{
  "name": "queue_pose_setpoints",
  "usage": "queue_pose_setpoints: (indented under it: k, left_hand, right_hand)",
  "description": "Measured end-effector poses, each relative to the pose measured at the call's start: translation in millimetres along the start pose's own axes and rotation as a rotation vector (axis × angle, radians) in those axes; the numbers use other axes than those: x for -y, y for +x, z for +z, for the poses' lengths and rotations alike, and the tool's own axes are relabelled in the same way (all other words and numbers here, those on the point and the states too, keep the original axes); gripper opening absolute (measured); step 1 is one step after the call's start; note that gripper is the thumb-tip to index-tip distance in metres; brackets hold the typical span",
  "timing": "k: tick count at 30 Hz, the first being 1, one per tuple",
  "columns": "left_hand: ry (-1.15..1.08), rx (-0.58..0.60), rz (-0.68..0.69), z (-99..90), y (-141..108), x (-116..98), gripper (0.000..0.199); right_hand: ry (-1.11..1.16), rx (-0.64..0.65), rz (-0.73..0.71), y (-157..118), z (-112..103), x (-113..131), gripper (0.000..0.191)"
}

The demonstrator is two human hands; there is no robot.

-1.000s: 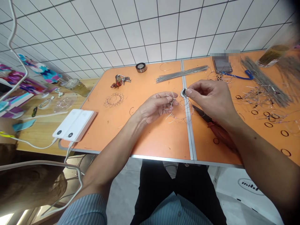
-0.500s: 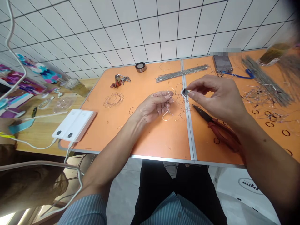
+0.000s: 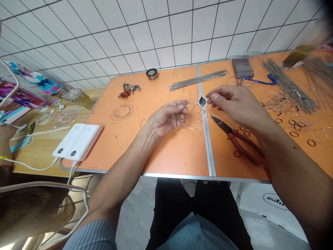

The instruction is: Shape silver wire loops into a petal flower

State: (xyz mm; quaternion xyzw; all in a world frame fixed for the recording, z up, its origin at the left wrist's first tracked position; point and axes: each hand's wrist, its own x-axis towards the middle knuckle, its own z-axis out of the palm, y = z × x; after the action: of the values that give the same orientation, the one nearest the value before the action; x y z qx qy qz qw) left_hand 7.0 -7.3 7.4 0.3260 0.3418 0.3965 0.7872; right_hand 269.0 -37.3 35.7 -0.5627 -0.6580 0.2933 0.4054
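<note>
My left hand (image 3: 169, 118) is closed in a pinch on a thin silvery wire bent into several loops (image 3: 191, 126). The loops spread to the right of its fingers, over the table's metal seam. My right hand (image 3: 231, 100) hovers just right of the loops, thumb and fingers drawn together. Whether a wire end is between those fingertips I cannot make out. Beneath that hand lie pliers (image 3: 240, 142) with red handles and dark jaws, partly covered by the forearm. A finished-looking wire ring of small loops (image 3: 122, 111) lies on the orange table to the left.
At the back are a roll of tape (image 3: 152, 74), keys (image 3: 129, 90), a bundle of straight wires (image 3: 197, 80) and a phone (image 3: 242, 68). More wires (image 3: 291, 86) and small dark rings (image 3: 294, 134) lie right. White power banks (image 3: 78, 141) with cables sit left.
My right hand has drawn slightly back from the wire loops, and its thumb and fingers have come closer together. My left hand keeps its hold. The view has shifted a little.
</note>
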Motion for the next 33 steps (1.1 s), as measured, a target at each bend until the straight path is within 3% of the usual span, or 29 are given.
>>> queue_pose_setpoints:
  k: [7, 13, 24, 33]
  left_hand:
    - [0.006, 0.020, 0.010, -0.4, 0, -1, 0.015]
    - [0.078, 0.033, 0.025, -5.8, 2, -1, 0.018]
    - [0.107, -0.012, 0.018, -10.8, 4, 3, 0.022]
    - [0.108, -0.030, -0.009, -7.9, 5, 3, 0.020]
  right_hand:
    - [0.406, 0.196, 0.360, 3, 11, -11, 0.020]
    - [0.554, 0.189, 0.270, 5, 10, -16, 0.020]
    - [0.493, 0.037, 0.182, 3, 6, -9, 0.015]
    - [0.420, 0.038, 0.070, -2, 6, -2, 0.013]
